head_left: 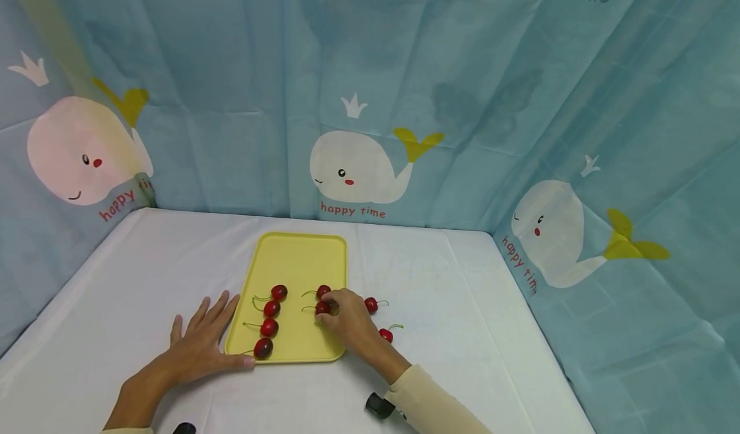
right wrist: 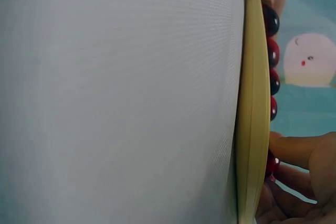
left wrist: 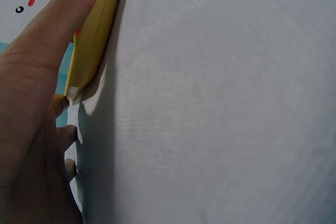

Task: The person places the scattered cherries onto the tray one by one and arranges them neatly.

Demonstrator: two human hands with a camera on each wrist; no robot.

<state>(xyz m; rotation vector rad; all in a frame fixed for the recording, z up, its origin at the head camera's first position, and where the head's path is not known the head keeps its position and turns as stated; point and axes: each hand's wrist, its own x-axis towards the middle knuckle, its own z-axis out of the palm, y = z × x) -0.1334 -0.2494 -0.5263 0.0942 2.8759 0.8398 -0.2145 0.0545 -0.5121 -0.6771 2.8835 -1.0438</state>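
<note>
My right hand [head_left: 354, 325] pinches a dark red cherry [head_left: 322, 309] between thumb and fingers over the right half of a yellow tray [head_left: 300, 260]; the right wrist view shows this cherry [right wrist: 272, 164] low beside the tray's rim. Just behind it lies another cherry [head_left: 324, 290], its stem to the left. Along the tray's left side runs a column of several cherries [head_left: 269, 327] with green stems. Fingers spread, my left hand [head_left: 199, 350] rests at the tray's front left corner, its thumb [left wrist: 58, 19] along the front edge.
On the white tablecloth [head_left: 462, 357], right of the tray, are a cherry [head_left: 370, 305] and a nearer one [head_left: 386, 336], partly hidden by my right hand. Blue curtains [head_left: 231, 151] with whale prints surround the table. A black device [head_left: 379, 406] sits by the right sleeve.
</note>
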